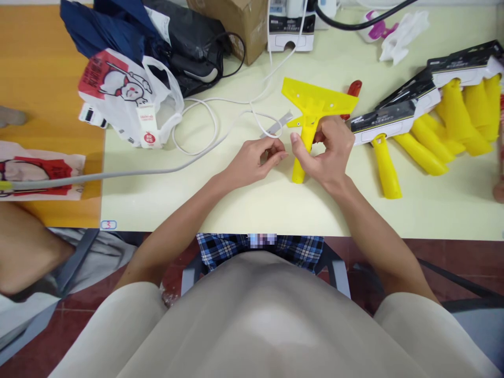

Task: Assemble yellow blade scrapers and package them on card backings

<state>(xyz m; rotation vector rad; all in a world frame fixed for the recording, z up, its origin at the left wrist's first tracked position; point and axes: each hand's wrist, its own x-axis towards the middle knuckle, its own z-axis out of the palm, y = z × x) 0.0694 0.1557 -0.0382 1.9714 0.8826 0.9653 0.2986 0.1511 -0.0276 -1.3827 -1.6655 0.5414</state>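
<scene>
My right hand (pixel 334 149) is closed around the handle of a yellow scraper (pixel 309 105), whose wide head points away from me. Beside the handle, my left hand (pixel 255 163) has its fingers curled in and thumb near the fingertips; whether anything small is in them is hidden. A flat grey metal strip (pixel 276 125) lies on the table just beyond my left hand, partly under a white cable. Behind the scraper head shows a red-handled tool (pixel 354 90), its other end covered. To the right lie several more yellow scrapers (pixel 386 165) with black-and-white card sleeves over their heads.
White cables (pixel 214 123) loop over the pale table (pixel 165 202). A white plastic bag (pixel 122 100), a dark bag (pixel 192 37) and a cardboard box (pixel 246 26) stand at the back left. Crumpled tissue (pixel 403 37) lies back right. Another person's leg (pixel 31 247) is at left.
</scene>
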